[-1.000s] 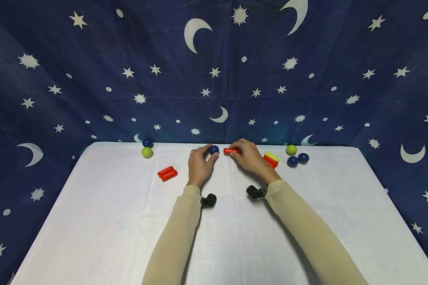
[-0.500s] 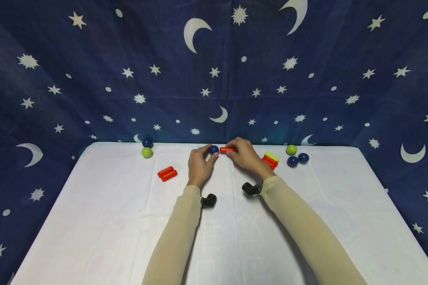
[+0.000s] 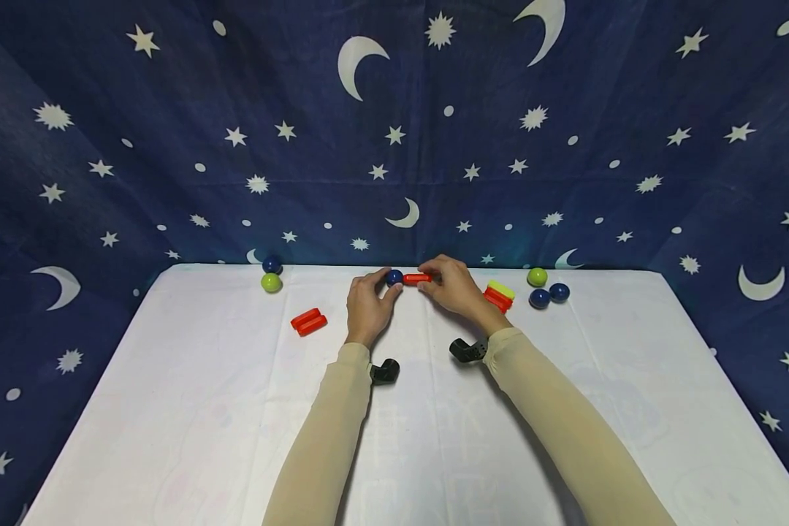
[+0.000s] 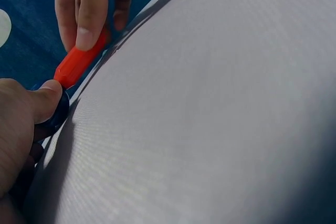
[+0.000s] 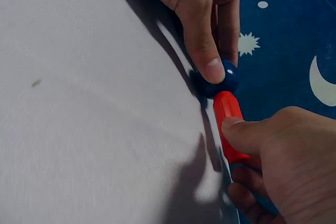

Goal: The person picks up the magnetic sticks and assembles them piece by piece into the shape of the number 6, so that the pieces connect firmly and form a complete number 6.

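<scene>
Near the back edge of the table my left hand (image 3: 368,305) pinches a dark blue ball (image 3: 394,277) between thumb and fingers. To its right, my right hand (image 3: 456,288) grips a short red stick (image 3: 417,278) by its far end. In the right wrist view the stick's free end (image 5: 224,98) meets the side of the blue ball (image 5: 229,80). The left wrist view has the red stick (image 4: 79,65) slanting down to the ball, which is partly hidden by my left thumb (image 4: 47,98).
On the white table (image 3: 408,438), a pair of red sticks (image 3: 309,321) lies left, below a green ball (image 3: 271,283) and a blue ball (image 3: 272,264). Right of my hands are red and yellow sticks (image 3: 500,292), a green ball (image 3: 537,276) and two blue balls (image 3: 540,298). A starry cloth (image 3: 394,146) hangs behind.
My right hand has moved left with the red stick, closing the gap until its end meets the blue ball. My left hand has stayed in place on the ball.
</scene>
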The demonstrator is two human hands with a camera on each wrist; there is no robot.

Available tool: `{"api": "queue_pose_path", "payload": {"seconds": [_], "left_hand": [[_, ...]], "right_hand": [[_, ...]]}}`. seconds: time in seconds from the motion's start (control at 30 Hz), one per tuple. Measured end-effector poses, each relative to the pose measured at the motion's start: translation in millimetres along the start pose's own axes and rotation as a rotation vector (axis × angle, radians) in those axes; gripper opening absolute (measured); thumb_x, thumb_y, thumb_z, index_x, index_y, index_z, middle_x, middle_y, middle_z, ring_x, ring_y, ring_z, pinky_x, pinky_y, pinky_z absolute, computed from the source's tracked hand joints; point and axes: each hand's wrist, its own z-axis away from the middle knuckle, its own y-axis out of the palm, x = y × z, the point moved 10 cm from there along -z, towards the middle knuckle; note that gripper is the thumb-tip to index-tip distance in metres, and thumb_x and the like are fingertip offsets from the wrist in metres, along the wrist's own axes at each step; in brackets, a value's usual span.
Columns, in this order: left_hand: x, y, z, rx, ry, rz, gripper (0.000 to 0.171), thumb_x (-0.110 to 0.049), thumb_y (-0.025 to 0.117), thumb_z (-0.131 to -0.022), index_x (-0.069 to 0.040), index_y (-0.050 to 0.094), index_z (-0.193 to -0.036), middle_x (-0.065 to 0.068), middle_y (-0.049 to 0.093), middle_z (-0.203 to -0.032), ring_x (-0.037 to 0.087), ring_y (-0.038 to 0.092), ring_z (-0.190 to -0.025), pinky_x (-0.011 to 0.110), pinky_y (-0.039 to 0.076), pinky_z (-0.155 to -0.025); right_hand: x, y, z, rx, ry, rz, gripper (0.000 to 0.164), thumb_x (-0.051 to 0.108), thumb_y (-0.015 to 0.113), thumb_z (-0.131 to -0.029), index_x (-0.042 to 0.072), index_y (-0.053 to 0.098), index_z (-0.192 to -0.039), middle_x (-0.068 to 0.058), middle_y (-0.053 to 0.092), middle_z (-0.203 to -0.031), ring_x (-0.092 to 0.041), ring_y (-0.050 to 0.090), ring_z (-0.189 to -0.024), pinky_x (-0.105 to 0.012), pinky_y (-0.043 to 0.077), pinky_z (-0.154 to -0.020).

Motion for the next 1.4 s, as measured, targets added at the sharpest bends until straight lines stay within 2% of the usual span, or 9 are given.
{"api": "queue_pose_path", "payload": {"seconds": [0.37,0.6,0.8,0.87,0.97,1.1,1.2,1.4], "left_hand": [[-1.0,0.3,1.0,-0.001,-0.002,-0.001,0.043,-0.026,0.076,-0.093,-0.007,0.069,-0.131,0.011,0.069,-0.128,0.027,0.057,-0.119,0.042,0.042,-0.105],[-0.8,-0.1,1.1,-0.001,-0.009,0.006,0.043,-0.025,0.076,-0.093,-0.008,0.069,-0.131,0.01,0.069,-0.128,0.027,0.057,-0.119,0.041,0.042,-0.105],[-0.7,0.2,1.2,0.001,-0.011,0.004,0.044,-0.026,0.077,-0.093,-0.008,0.069,-0.131,0.01,0.069,-0.128,0.027,0.057,-0.119,0.041,0.043,-0.105],[-0.7,0.1,1.2,0.0,-0.012,0.003,0.044,-0.026,0.077,-0.092,-0.007,0.069,-0.131,0.01,0.069,-0.128,0.027,0.057,-0.118,0.041,0.043,-0.104],[-0.8,0.0,1.3,-0.002,-0.013,0.004,0.044,-0.026,0.077,-0.092,-0.008,0.069,-0.131,0.01,0.069,-0.128,0.026,0.057,-0.118,0.041,0.043,-0.104],[-1.2,0.4,1.4,-0.002,-0.012,0.006,0.044,-0.026,0.077,-0.093,-0.008,0.069,-0.131,0.01,0.068,-0.129,0.027,0.057,-0.119,0.041,0.043,-0.105],[-1.3,0.5,1.7,-0.002,-0.01,0.002,0.044,-0.026,0.077,-0.093,-0.007,0.069,-0.131,0.011,0.068,-0.128,0.027,0.057,-0.119,0.042,0.043,-0.105],[-0.7,0.0,1.8,-0.008,-0.007,-0.008,0.043,-0.026,0.077,-0.092,-0.008,0.069,-0.131,0.01,0.069,-0.128,0.027,0.057,-0.118,0.041,0.043,-0.104]], "right_hand": [[-12.9,-37.6,24.5,-0.079,0.034,-0.014,0.032,0.012,0.074,-0.093,0.001,0.071,-0.123,-0.014,0.064,-0.111,-0.029,0.061,-0.101,-0.043,0.053,-0.087],[-22.9,-73.3,51.1,-0.211,-0.012,-0.042,0.032,0.007,0.076,-0.091,-0.004,0.07,-0.12,-0.021,0.066,-0.111,-0.033,0.062,-0.101,-0.048,0.053,-0.083],[-41.4,-100.3,79.6,-0.325,0.025,-0.033,0.033,0.005,0.077,-0.089,-0.004,0.07,-0.12,-0.021,0.065,-0.11,-0.036,0.063,-0.098,-0.052,0.053,-0.083],[-47.9,-108.8,90.4,-0.369,0.04,-0.01,0.033,0.005,0.077,-0.088,-0.004,0.071,-0.119,-0.021,0.065,-0.108,-0.037,0.064,-0.096,-0.05,0.053,-0.081],[-57.6,-119.9,106.1,-0.435,0.058,0.024,0.032,0.005,0.078,-0.088,-0.004,0.071,-0.118,-0.021,0.066,-0.107,-0.036,0.066,-0.095,-0.037,0.053,-0.079],[-71.3,-131.6,124.9,-0.515,0.1,0.03,0.033,0.003,0.08,-0.086,-0.005,0.072,-0.116,-0.02,0.066,-0.106,-0.034,0.064,-0.095,-0.019,0.044,-0.076],[-80.9,-136.3,136.0,-0.549,0.14,0.028,0.033,0.003,0.08,-0.085,-0.006,0.072,-0.115,-0.022,0.065,-0.105,-0.033,0.062,-0.094,-0.015,0.04,-0.075],[-92.3,-138.2,149.4,-0.561,0.183,0.035,0.035,0.005,0.081,-0.086,-0.006,0.071,-0.118,-0.023,0.064,-0.106,-0.033,0.062,-0.094,-0.017,0.041,-0.075]]}}
